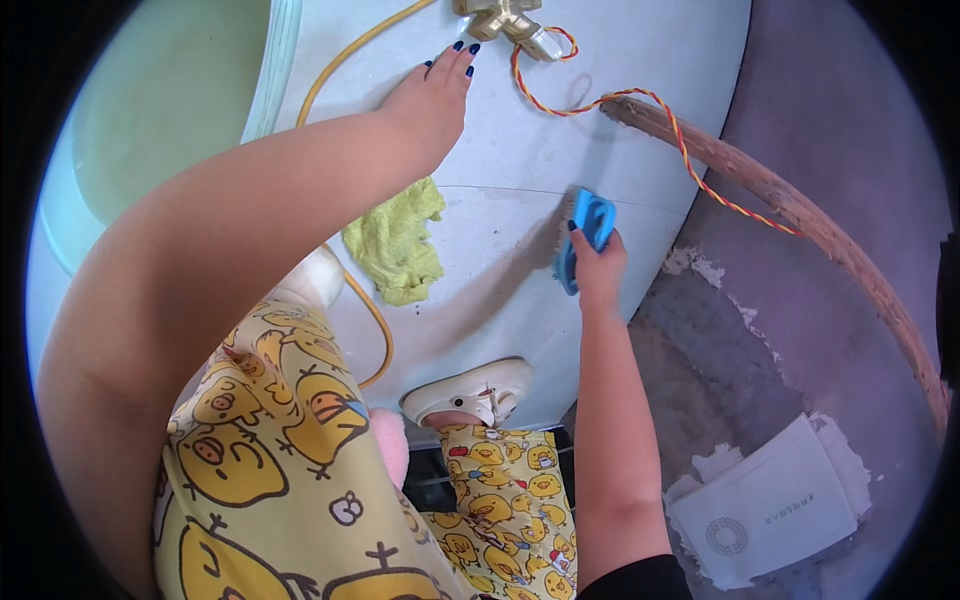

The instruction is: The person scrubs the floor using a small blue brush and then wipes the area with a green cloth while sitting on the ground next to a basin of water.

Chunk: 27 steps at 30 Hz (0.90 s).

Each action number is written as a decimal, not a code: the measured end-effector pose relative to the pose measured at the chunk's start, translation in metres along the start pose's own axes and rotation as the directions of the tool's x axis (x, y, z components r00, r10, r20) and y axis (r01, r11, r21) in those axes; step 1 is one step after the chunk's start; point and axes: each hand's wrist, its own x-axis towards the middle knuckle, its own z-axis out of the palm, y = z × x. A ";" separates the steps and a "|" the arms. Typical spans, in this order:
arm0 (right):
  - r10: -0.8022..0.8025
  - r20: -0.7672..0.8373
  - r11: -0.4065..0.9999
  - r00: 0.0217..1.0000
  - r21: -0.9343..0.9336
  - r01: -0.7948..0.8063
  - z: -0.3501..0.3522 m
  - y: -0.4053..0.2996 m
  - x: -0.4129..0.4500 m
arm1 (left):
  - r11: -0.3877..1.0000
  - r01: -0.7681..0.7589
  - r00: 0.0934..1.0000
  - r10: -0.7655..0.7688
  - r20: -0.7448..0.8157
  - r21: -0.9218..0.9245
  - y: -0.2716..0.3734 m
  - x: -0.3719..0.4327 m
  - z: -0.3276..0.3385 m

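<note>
My right hand (602,262) grips a blue scrubbing brush (597,219) by its loop handle, the bristles facing left. The brush is just above or against the white tiled surface (502,225); I cannot tell which. My left hand (439,90), palm down and fingers a little apart, reaches across the same surface just below a brass valve fitting (499,19). No object shows in it. A crumpled yellow-green cloth (397,244) lies below my left forearm.
A yellow hose (337,67) runs behind my left arm. Red-and-yellow twisted wire (652,94) trails from the valve over a wooden stick (795,199). A pale green tub (172,97) stands at left. A white wall box cover (765,502) is at lower right, by my white clog (472,390).
</note>
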 end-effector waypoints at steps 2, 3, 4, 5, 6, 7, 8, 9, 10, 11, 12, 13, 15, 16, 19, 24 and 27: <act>0.069 -0.065 0.998 0.996 0.006 -0.068 0.007 0.006 -0.001 | 1.000 0.007 1.000 -0.007 -0.009 -0.011 0.000 0.000 0.000; 0.070 -0.062 0.998 0.996 0.006 -0.070 0.011 0.001 -0.006 | 1.000 0.015 1.000 -0.015 -0.015 -0.026 0.000 0.000 0.002; -0.031 -0.003 0.999 1.000 -0.024 0.031 0.013 -0.006 -0.011 | 1.000 0.015 1.000 -0.015 -0.011 -0.026 -0.001 0.000 0.004; -0.130 0.058 0.990 0.990 -0.048 0.133 0.014 -0.010 -0.014 | 0.999 0.018 1.000 -0.018 -0.002 -0.034 -0.001 0.000 0.005; -0.172 0.031 0.985 0.985 -0.009 0.172 0.004 0.009 -0.002 | 0.999 0.016 1.000 -0.016 -0.004 -0.038 -0.001 0.001 0.001; 0.032 0.032 0.995 0.999 0.093 -0.035 -0.007 0.027 0.013 | 0.999 0.011 1.000 -0.012 -0.010 -0.033 -0.001 0.001 -0.003; 0.182 -0.020 0.970 0.983 0.169 -0.176 -0.011 0.023 0.019 | 1.000 0.017 0.999 -0.016 0.031 -0.025 -0.001 -0.001 -0.005; 0.332 -0.065 0.918 0.941 0.251 -0.306 -0.015 0.017 0.022 | 1.000 0.019 0.998 -0.018 0.065 -0.016 0.000 -0.002 -0.005; 0.334 -0.064 0.917 0.940 0.253 -0.308 -0.012 0.019 0.020 | 1.000 0.017 0.998 -0.016 0.067 -0.013 0.001 -0.003 -0.004; 0.171 -0.063 0.978 0.983 0.131 -0.162 -0.007 0.021 0.015 | 0.998 0.023 0.999 -0.020 0.044 -0.060 0.001 -0.005 -0.002; 0.004 -0.037 1.000 0.999 0.008 -0.004 -0.002 0.017 0.008 | 0.994 0.030 0.999 -0.028 0.024 -0.107 0.001 -0.006 0.003; -0.042 -0.003 0.998 0.999 -0.039 0.041 0.000 0.005 -0.004 | 0.994 0.031 0.999 -0.028 0.028 -0.105 -0.001 -0.007 0.009; -0.113 0.001 0.993 0.994 -0.018 0.113 -0.008 0.016 0.003 | 0.954 -0.042 0.992 0.005 -0.126 -0.297 -0.007 -0.009 0.022; -0.023 -0.045 0.999 0.999 0.023 0.024 -0.017 0.029 0.014 | 0.954 -0.049 0.992 0.011 -0.129 -0.295 -0.010 -0.008 0.028; 0.172 -0.082 0.980 0.982 0.120 -0.161 -0.035 0.049 0.042 | 0.946 -0.117 0.965 0.037 -0.259 -0.303 -0.013 -0.007 0.039; 0.220 -0.077 0.972 0.972 0.098 -0.213 -0.042 0.060 0.057 | 0.977 -0.085 0.970 0.037 -0.239 -0.195 -0.013 -0.006 0.044; 0.307 -0.137 0.952 0.942 0.026 -0.306 -0.061 0.085 0.083 | 0.974 -0.090 0.975 0.043 -0.216 -0.210 -0.014 -0.007 0.037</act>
